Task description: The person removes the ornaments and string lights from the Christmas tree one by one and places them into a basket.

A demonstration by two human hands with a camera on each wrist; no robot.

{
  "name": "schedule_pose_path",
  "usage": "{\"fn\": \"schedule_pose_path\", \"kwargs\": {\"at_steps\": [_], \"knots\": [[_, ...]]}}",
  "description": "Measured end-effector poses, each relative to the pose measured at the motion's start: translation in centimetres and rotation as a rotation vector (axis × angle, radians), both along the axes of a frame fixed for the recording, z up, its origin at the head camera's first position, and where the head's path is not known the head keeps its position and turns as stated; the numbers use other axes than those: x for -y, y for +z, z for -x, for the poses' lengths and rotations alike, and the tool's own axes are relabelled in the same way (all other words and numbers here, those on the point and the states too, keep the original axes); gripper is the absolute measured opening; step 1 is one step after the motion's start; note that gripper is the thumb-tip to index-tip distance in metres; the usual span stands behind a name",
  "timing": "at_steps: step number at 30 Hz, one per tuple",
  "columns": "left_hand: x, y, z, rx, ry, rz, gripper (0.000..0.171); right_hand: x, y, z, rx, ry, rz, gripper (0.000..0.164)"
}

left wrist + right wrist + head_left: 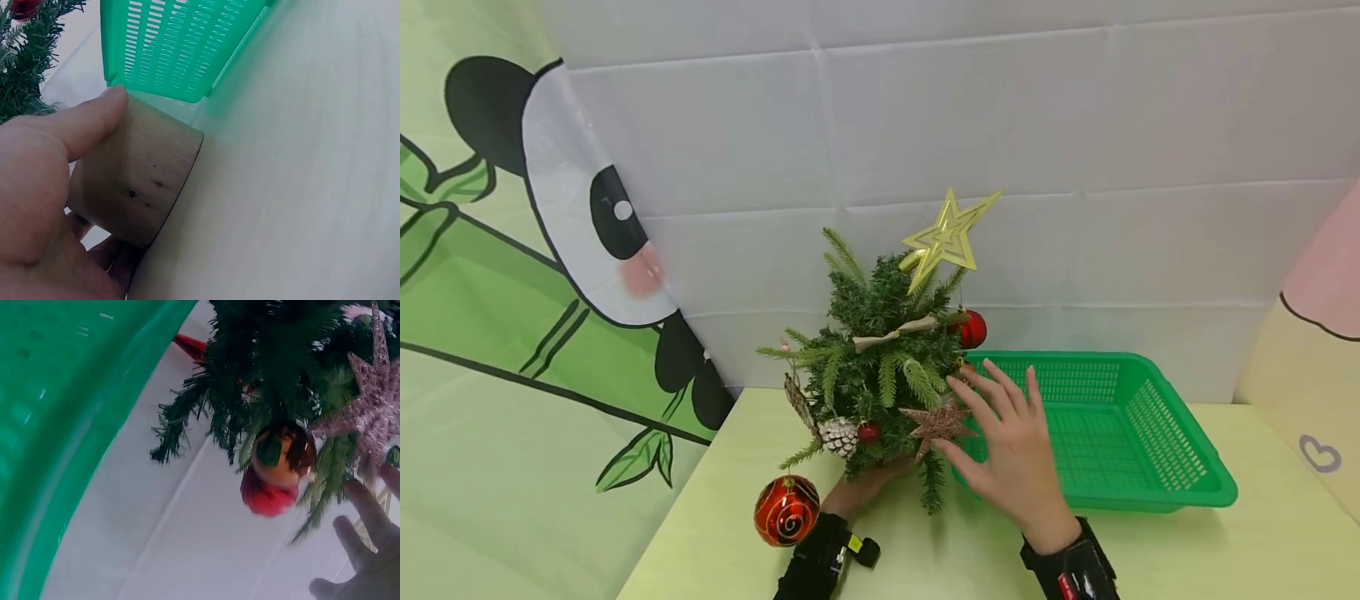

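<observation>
A small artificial Christmas tree (880, 296) stands on the table, a gold star topper (950, 236) tilted at its tip. My left hand (867, 487) reaches in under the branches. In the left wrist view its thumb and fingers grip the round wooden base (140, 169). My right hand (1011, 454) is at the tree's right side, fingers spread, beside a pink glitter star (942, 423). In the right wrist view the fingertips are close to that star, with a shiny bauble (284, 453) hanging nearby. A white-tipped pinecone (839, 437) and a large red bauble (787, 510) hang at the left.
A green plastic basket (1217, 487) sits right behind and to the right of my right hand, close to the tree. A white cloth wall (737, 150) rises at the table's back edge. Another red bauble (973, 329) hangs at the tree's upper right.
</observation>
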State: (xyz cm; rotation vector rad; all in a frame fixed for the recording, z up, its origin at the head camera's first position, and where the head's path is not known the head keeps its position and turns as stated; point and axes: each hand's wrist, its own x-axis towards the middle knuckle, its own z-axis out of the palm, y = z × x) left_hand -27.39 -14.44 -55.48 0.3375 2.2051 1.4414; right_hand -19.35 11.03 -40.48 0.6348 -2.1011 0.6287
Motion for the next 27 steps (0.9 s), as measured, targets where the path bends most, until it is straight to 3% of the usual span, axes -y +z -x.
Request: {"fn": "schedule_pose_path", "kwargs": {"at_steps": [5,9,12,16,19,22,27], "knots": [[-0.3,0.3,0.6,-0.004,-0.068,0.041,0.075,0.7,-0.4,0.3,0.000,-0.052,-0.081,0.096],[-0.3,0.2,1.0,-0.006,-0.097,0.084,0.077,0.9,-0.9,0.5,-0.050,-0.096,-0.085,0.090],[-0.5,0.6,0.5,-0.007,-0.069,0.037,0.074,1.0,-1.0,0.6,-0.098,-0.110,-0.071,0.085],[-0.8,1.6,-0.9,-0.009,0.027,-0.028,0.071,0.9,-0.8,0.5,-0.126,-0.097,-0.043,0.082],[-0.9,1.8,-1.3,-0.006,0.066,-0.022,0.072,0.8,-0.3,0.2,-0.123,-0.066,-0.008,0.079],[-0.8,1.4,-0.9,0.003,0.018,-0.016,0.071,0.7,0.1,-0.2,-0.121,-0.017,0.032,0.075],[-0.7,0.7,0.4,-0.043,-0.087,0.049,0.070,0.8,0.6,-0.8,-0.125,0.106,0.107,0.064]]}}
